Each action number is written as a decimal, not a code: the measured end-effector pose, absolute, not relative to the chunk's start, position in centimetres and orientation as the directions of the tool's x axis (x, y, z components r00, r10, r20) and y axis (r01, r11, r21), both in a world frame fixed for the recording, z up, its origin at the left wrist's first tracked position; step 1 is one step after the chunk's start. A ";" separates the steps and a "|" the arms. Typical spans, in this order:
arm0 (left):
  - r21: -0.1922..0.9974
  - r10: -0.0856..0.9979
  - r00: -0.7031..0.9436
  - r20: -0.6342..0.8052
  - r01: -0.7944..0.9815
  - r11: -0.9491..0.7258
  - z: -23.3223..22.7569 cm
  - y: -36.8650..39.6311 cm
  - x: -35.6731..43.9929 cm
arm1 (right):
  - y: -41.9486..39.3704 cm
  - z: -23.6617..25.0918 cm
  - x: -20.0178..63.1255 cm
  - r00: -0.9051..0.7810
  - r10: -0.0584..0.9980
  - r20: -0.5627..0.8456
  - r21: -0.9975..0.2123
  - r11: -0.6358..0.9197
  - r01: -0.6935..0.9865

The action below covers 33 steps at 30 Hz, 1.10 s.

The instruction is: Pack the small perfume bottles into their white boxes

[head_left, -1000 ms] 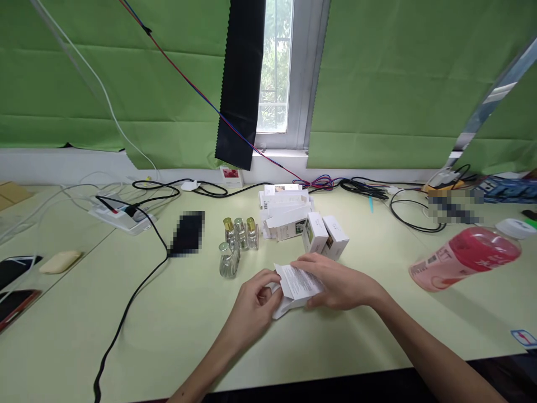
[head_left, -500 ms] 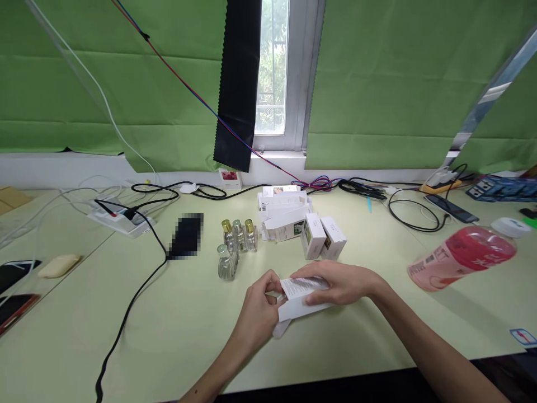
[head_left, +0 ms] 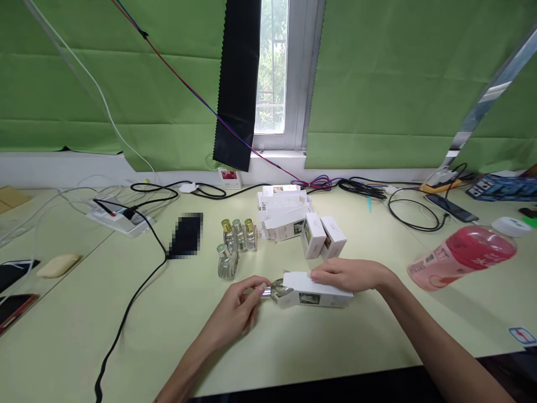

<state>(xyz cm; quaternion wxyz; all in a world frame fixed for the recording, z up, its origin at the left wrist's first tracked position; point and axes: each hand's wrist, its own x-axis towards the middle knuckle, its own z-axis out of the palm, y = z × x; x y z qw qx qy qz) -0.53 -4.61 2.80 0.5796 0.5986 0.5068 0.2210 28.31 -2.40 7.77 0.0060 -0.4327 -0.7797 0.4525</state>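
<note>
My left hand (head_left: 240, 307) pinches the silver cap of a small glass perfume bottle (head_left: 278, 289), whose body is partly inside the open end of a white carton (head_left: 323, 292). The carton lies on its side with a dark picture facing me. Over its top and far side my right hand (head_left: 346, 274) grips it; some of those fingers are hidden behind the box. Beyond my left hand stand several glass bottles (head_left: 239, 238) with gold and pale green caps, one (head_left: 227, 263) nearer than the others. Two closed white boxes (head_left: 323, 238) stand upright past my right hand.
Flattened white cartons (head_left: 283, 212) are piled behind the boxes. A pink drink bottle (head_left: 464, 254) leans at the right. Black cable (head_left: 130, 308) runs down the left side, near a power strip (head_left: 121, 218). A phone (head_left: 451, 207) lies at the back right.
The carton has turned so its picture side shows, and the glass bottle now shows at its open end. My left hand has shifted left and down, holding the bottle's cap.
</note>
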 end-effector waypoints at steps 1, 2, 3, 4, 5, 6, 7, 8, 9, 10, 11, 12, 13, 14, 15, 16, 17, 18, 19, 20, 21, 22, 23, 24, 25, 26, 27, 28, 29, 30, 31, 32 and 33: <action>0.917 0.865 0.383 -0.325 0.350 0.189 2.5 -4.6 -0.7 | -2.4 7.7 28.3 -0.602 0.694 -0.394 -0.713 0.183 0.677; 0.918 0.867 0.381 -0.322 0.348 0.189 2.3 -4.7 -0.8 | -2.3 7.7 28.4 -0.586 0.702 -0.405 -0.718 0.153 0.679; 0.921 0.869 0.381 -0.315 0.343 0.183 2.1 -4.7 -0.9 | -2.3 7.7 28.4 -0.577 0.703 -0.415 -0.723 0.130 0.679; 0.924 0.869 0.387 -0.308 0.340 0.175 2.1 -4.8 -0.9 | -2.3 7.7 28.4 -0.576 0.698 -0.425 -0.726 0.117 0.678; 0.924 0.867 0.393 -0.307 0.340 0.173 2.2 -4.9 -0.8 | -2.3 7.6 28.4 -0.578 0.691 -0.434 -0.727 0.111 0.678; 0.923 0.862 0.398 -0.313 0.343 0.177 2.3 -5.0 -0.8 | -2.3 7.6 28.3 -0.580 0.685 -0.441 -0.725 0.108 0.680; 0.920 0.859 0.400 -0.319 0.350 0.179 2.5 -5.1 -0.6 | -2.3 7.7 28.3 -0.578 0.682 -0.447 -0.723 0.104 0.683; 0.917 0.861 0.396 -0.318 0.361 0.172 2.7 -5.2 -0.5 | -2.3 7.7 28.3 -0.572 0.685 -0.451 -0.722 0.098 0.685; 0.915 0.870 0.387 -0.304 0.373 0.154 2.8 -5.2 -0.4 | -2.3 7.7 28.3 -0.562 0.691 -0.454 -0.720 0.088 0.689; 0.915 0.884 0.375 -0.279 0.383 0.126 2.9 -5.3 -0.3 | -2.3 7.8 28.3 -0.550 0.698 -0.458 -0.718 0.075 0.692; 0.916 0.899 0.366 -0.242 0.392 0.087 3.0 -5.2 -0.1 | -2.4 7.8 28.3 -0.540 0.706 -0.458 -0.718 0.064 0.694; 0.915 0.909 0.362 -0.205 0.402 0.047 3.0 -5.1 -0.1 | -2.4 7.8 28.3 -0.534 0.710 -0.460 -0.720 0.054 0.692; 0.911 0.913 0.366 -0.179 0.413 0.013 2.9 -5.0 0.0 | -2.4 7.9 28.3 -0.532 0.710 -0.461 -0.724 0.046 0.688; 0.906 0.912 0.376 -0.161 0.424 -0.015 2.9 -4.8 0.0 | -2.4 7.9 28.4 -0.533 0.709 -0.463 -0.729 0.038 0.683; 0.899 0.909 0.390 -0.147 0.437 -0.042 3.0 -4.6 0.0 | -2.4 7.9 28.4 -0.532 0.708 -0.464 -0.734 0.030 0.679; 0.888 0.907 0.401 -0.129 0.454 -0.074 3.1 -4.4 -0.1 | -2.4 7.8 28.5 -0.529 0.710 -0.466 -0.736 0.021 0.676; 0.874 0.907 0.408 -0.106 0.474 -0.111 3.3 -4.3 -0.2 | -2.4 7.8 28.5 -0.522 0.712 -0.469 -0.737 0.010 0.676; 0.855 0.907 0.413 -0.078 0.495 -0.152 3.5 -4.2 -0.2 | -2.4 7.8 28.6 -0.512 0.716 -0.474 -0.736 -0.003 0.677; 0.834 0.908 0.417 -0.048 0.516 -0.193 3.8 -4.1 -0.3 | -2.3 7.8 28.7 -0.503 0.719 -0.480 -0.735 -0.016 0.678; 0.811 0.907 0.421 -0.019 0.537 -0.232 4.1 -4.0 -0.4 | -2.3 7.7 28.7 -0.497 0.719 -0.487 -0.736 -0.031 0.677; 0.787 0.906 0.423 0.004 0.558 -0.263 4.5 -4.0 -0.5 | -2.3 7.7 28.8 -0.495 0.715 -0.493 -0.739 -0.044 0.672; 0.762 0.908 0.419 0.024 0.580 -0.288 4.8 -3.9 -0.6 | -2.3 7.7 28.8 -0.498 0.710 -0.498 -0.744 -0.054 0.666; 0.738 0.912 0.408 0.043 0.602 -0.304 5.1 -3.9 -0.6 | -2.3 7.7 28.9 -0.503 0.705 -0.499 -0.749 -0.058 0.660; 0.713 0.918 0.391 0.063 0.626 -0.315 5.4 -3.8 -0.6 | -2.3 7.7 28.9 -0.508 0.702 -0.499 -0.753 -0.060 0.656; 0.690 0.925 0.371 0.084 0.648 -0.323 5.7 -3.7 -0.6 | -2.3 7.7 29.0 -0.511 0.701 -0.497 -0.756 -0.061 0.652; 0.671 0.930 0.351 0.105 0.665 -0.327 5.9 -3.5 -0.5 | -2.4 7.7 29.0 -0.511 0.703 -0.495 -0.758 -0.062 0.649; 0.658 0.935 0.332 0.124 0.678 -0.328 6.1 -3.3 -0.5 | -2.4 7.6 29.0 -0.508 0.705 -0.494 -0.758 -0.064 0.649; 0.650 0.939 0.314 0.140 0.686 -0.327 6.2 -3.1 -0.4 | -2.4 7.6 29.0 -0.503 0.709 -0.494 -0.758 -0.068 0.648; 0.646 0.943 0.297 0.154 0.692 -0.323 6.4 -2.8 -0.4 | -2.3 7.6 29.0 -0.499 0.712 -0.494 -0.758 -0.071 0.648; 0.643 0.946 0.280 0.164 0.697 -0.317 6.4 -2.5 -0.3 | -2.3 7.5 29.0 -0.498 0.713 -0.494 -0.757 -0.072 0.649; 0.637 0.949 0.264 0.171 0.705 -0.311 6.5 -2.2 -0.2 | -2.3 7.5 29.0 -0.500 0.711 -0.494 -0.757 -0.069 0.650; 0.620 0.952 0.251 0.176 0.723 -0.305 6.5 -1.9 -0.2 | -2.3 7.5 29.0 -0.504 0.708 -0.495 -0.757 -0.066 0.650; 0.591 0.954 0.241 0.177 0.749 -0.299 6.6 -1.6 -0.1 | -2.3 7.5 29.0 -0.507 0.705 -0.496 -0.756 -0.063 0.652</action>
